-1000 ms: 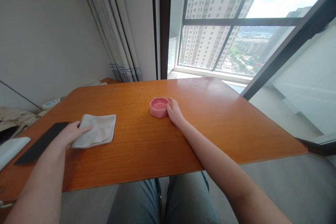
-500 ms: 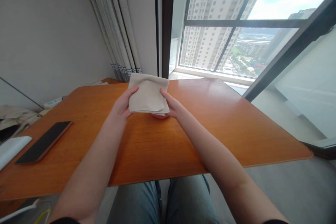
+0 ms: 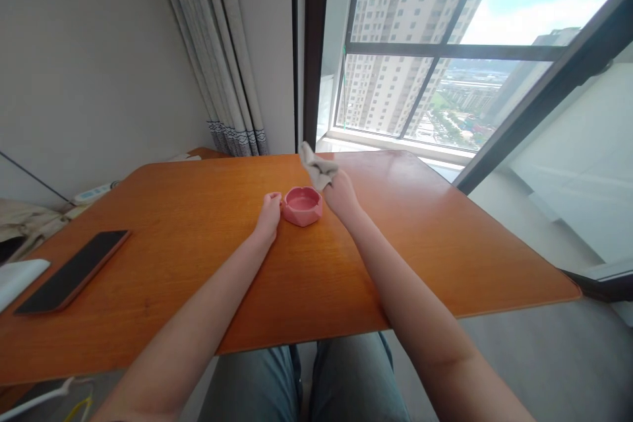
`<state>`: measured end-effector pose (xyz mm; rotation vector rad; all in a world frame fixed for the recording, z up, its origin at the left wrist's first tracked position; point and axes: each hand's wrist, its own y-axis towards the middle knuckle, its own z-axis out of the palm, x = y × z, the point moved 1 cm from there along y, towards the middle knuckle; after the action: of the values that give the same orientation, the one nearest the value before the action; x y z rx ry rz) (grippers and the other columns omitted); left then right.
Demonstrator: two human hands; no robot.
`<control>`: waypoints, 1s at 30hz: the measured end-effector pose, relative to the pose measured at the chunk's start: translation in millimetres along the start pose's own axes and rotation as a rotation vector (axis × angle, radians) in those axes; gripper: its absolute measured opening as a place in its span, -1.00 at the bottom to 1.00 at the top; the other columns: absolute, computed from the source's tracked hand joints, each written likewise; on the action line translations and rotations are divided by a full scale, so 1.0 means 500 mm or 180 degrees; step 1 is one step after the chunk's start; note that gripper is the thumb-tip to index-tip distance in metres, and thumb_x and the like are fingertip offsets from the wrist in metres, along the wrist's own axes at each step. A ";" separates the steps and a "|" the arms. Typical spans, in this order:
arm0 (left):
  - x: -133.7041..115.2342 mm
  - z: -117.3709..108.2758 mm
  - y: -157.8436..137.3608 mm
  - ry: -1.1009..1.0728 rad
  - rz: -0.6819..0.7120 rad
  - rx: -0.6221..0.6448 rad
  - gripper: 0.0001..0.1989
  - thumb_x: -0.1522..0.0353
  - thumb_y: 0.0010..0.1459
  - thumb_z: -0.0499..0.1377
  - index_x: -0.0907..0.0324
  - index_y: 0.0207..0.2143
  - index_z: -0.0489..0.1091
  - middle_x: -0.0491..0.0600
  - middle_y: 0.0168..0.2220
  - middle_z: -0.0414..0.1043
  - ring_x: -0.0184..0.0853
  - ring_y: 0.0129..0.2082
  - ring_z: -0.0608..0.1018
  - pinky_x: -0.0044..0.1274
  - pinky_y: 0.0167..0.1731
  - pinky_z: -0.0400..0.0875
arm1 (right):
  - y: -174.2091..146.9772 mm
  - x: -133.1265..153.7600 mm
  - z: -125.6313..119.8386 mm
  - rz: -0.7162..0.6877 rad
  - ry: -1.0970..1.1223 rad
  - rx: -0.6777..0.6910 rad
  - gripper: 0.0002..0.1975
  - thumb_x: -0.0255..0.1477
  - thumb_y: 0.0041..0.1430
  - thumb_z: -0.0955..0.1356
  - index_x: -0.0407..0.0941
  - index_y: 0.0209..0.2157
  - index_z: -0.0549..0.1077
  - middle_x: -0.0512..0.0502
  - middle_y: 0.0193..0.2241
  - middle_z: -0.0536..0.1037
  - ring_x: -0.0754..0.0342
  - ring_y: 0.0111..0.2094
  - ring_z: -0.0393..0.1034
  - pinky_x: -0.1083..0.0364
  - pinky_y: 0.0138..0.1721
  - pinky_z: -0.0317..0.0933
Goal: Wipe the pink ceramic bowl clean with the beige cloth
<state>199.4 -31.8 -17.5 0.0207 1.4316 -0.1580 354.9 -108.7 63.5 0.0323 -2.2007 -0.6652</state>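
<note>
A pink faceted ashtray [image 3: 302, 208] with a notched rim stands upright on the wooden table [image 3: 198, 211]. Against its left side, my left hand [image 3: 270, 213] is closed, with thumb and fingertips at the ashtray's edge. My right hand [image 3: 341, 196] is closed around a light grey cloth [image 3: 318, 167]. The bunched cloth sticks out to the upper left of that hand, raised just behind and above the ashtray's right rim. Part of the cloth is hidden inside my fist.
On the table's left lies a dark flat slab [image 3: 74, 270] with a reddish edge, beside a white object [image 3: 22, 280]. A power strip [image 3: 93, 193] and crumpled fabric [image 3: 30, 221] are beyond the left edge. A large window [image 3: 440, 99] is behind the table.
The cloth, earlier held flat and folded between both hands, is now bunched in my right hand alone. My left hand has let go of it and moved to the ashtray, which is now uncovered.
</note>
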 end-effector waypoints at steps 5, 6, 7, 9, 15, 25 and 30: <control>0.011 0.008 -0.017 0.0260 0.0358 0.0312 -0.74 0.20 0.12 0.09 0.14 -0.20 0.33 0.01 -0.12 0.42 -0.27 -0.06 0.43 -0.44 -0.02 0.27 | -0.032 0.009 0.052 -0.0139 -0.1493 0.1571 -0.78 -0.48 0.08 0.28 -0.04 -0.23 0.49 -0.10 -0.23 0.56 -0.11 -0.11 0.39 -0.14 0.00 0.16; 0.010 0.007 -0.020 0.0314 0.0428 0.0377 -0.73 0.18 0.12 0.09 0.15 -0.20 0.34 0.02 -0.10 0.42 -0.26 -0.04 0.43 -0.44 0.00 0.25 | -0.035 0.009 0.059 -0.0151 -0.1540 0.1653 -0.82 -0.41 0.10 0.30 -0.03 -0.25 0.49 -0.09 -0.24 0.56 -0.11 -0.12 0.39 -0.11 -0.05 0.20; 0.008 0.006 -0.023 0.0336 0.0466 0.0434 -0.72 0.18 0.12 0.08 0.15 -0.19 0.35 0.02 -0.09 0.42 -0.25 -0.03 0.43 -0.43 0.02 0.24 | -0.038 0.009 0.065 -0.0179 -0.1572 0.1670 -0.82 -0.35 0.09 0.33 -0.03 -0.24 0.48 -0.09 -0.24 0.56 -0.10 -0.13 0.38 -0.07 -0.09 0.22; 0.006 0.004 -0.024 0.0316 0.0495 0.0509 -0.71 0.19 0.13 0.08 0.16 -0.18 0.36 0.03 -0.06 0.42 -0.24 0.00 0.42 -0.42 0.05 0.22 | -0.041 0.005 0.071 -0.0198 -0.1679 0.1628 -0.74 -0.24 0.04 0.38 -0.03 -0.23 0.48 -0.11 -0.24 0.54 -0.11 -0.14 0.37 -0.01 -0.17 0.25; 0.006 0.011 -0.031 -0.0345 0.0329 0.0374 -0.74 0.29 0.09 0.10 0.18 -0.17 0.35 0.04 -0.06 0.42 -0.27 -0.01 0.44 -0.43 0.03 0.28 | -0.052 -0.013 0.076 -0.0267 -0.1680 0.1185 -0.75 -0.19 0.05 0.39 -0.06 -0.30 0.48 -0.16 -0.25 0.51 -0.10 -0.10 0.33 0.03 -0.20 0.22; -0.002 0.042 -0.078 -0.1283 0.0106 0.0750 -0.52 0.18 0.02 0.22 -0.03 -0.06 0.07 -0.19 -0.30 0.35 -0.46 -0.40 0.45 -0.61 -0.39 0.36 | -0.080 0.010 0.126 -0.0460 -0.1742 0.0293 -0.87 -0.45 0.20 0.25 -0.12 -0.29 0.42 -0.14 -0.33 0.47 -0.06 -0.20 0.27 -0.07 -0.02 0.06; 0.018 0.016 -0.031 -0.0470 0.0737 0.0239 -0.62 0.13 0.12 0.09 0.04 -0.05 0.14 -0.09 -0.10 0.35 -0.38 -0.14 0.46 -0.53 -0.13 0.35 | -0.081 -0.005 0.128 -0.0914 -0.1773 0.0554 -0.84 -0.46 0.22 0.24 -0.12 -0.25 0.44 -0.12 -0.33 0.45 -0.03 -0.20 0.24 -0.07 0.07 0.00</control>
<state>206.5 -48.9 -23.8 0.2312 1.2649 -0.0216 302.5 -114.2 9.1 0.2884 -2.8222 -0.6956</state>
